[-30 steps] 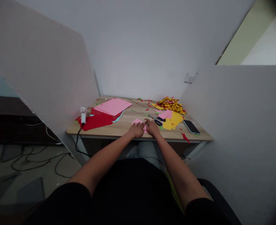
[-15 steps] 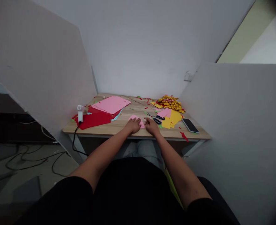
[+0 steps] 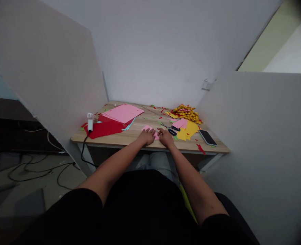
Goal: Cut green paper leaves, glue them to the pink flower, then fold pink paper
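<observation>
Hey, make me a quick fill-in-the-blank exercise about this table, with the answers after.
The left hand rests on a small piece of ____ paper.
Dark-handled ____ lie beside the right hand.
The phone lies to the ____ of the yellow sheets.
The white device has a ____ cord.

Missing words: pink; scissors; right; black.

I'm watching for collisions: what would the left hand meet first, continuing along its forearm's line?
Probably the bare right hand, just ahead near the small pink paper sheet under the left hand; depth is unclear, so it might slip past.
</observation>
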The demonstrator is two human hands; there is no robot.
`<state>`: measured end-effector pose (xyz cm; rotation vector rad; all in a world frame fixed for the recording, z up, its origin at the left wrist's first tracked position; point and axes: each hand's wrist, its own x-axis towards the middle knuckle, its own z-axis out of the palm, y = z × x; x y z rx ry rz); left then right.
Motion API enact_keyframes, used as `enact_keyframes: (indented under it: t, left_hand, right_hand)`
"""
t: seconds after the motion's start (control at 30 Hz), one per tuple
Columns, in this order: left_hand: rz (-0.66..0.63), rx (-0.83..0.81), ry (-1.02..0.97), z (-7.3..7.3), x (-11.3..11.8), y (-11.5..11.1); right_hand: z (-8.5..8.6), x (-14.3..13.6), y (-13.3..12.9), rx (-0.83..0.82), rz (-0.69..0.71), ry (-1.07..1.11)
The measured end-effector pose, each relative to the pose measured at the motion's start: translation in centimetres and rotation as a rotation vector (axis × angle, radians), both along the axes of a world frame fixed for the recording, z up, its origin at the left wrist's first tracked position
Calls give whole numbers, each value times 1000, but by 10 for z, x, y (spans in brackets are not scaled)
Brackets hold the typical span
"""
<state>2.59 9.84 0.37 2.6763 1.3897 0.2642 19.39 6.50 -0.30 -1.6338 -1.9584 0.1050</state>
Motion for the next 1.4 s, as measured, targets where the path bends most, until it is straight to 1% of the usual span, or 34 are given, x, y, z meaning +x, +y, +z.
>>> enact_keyframes:
  t: [0.1, 0.17, 0.33, 0.57, 0.8, 0.87, 0.9, 0.97, 1.03, 1.1, 1.17, 1.3, 1.37, 1.4]
  left_hand:
    - [59, -12, -1, 0, 2, 0]
    - [76, -21, 0, 0, 2, 1]
    - [82, -30, 4, 0, 2, 1]
    - [76, 5, -8, 2, 1, -1]
    - [77, 64, -39, 4, -3, -7]
    - [122, 90, -46, 4, -6, -13]
    - [168, 100, -45, 4, -6, -16]
    - [275, 114, -33, 5, -6, -22]
    - [334, 124, -10, 7, -4, -26]
    - [305, 136, 13, 10, -1, -26]
    - [214, 156, 29, 14, 0, -21]
    - [-18, 172, 52, 20, -5, -2]
    - [-85, 160, 72, 21, -10, 8]
    - [-98, 156, 82, 22, -13, 12]
  right_hand:
    - [3, -1, -4, -5, -12, 3]
    - [6, -2, -6, -10, -21, 2]
    - [7, -4, -10, -9, -58, -12]
    - [6, -3, -8, -20, -18, -45]
    - [4, -4, -6, -32, -132, -105]
    - [4, -5, -5, -33, -144, -127]
    - [4, -6, -4, -33, -140, -138]
    - [5, -7, -3, -32, -112, -157]
    - [6, -8, -2, -30, -75, -168]
    - [6, -8, -2, -29, -46, -172]
    - [6, -8, -2, -25, -33, -172]
    - [5, -7, 1, -18, -24, -166]
    - [4, -6, 2, -19, -24, -162]
    - [4, -5, 3, -20, -26, -159]
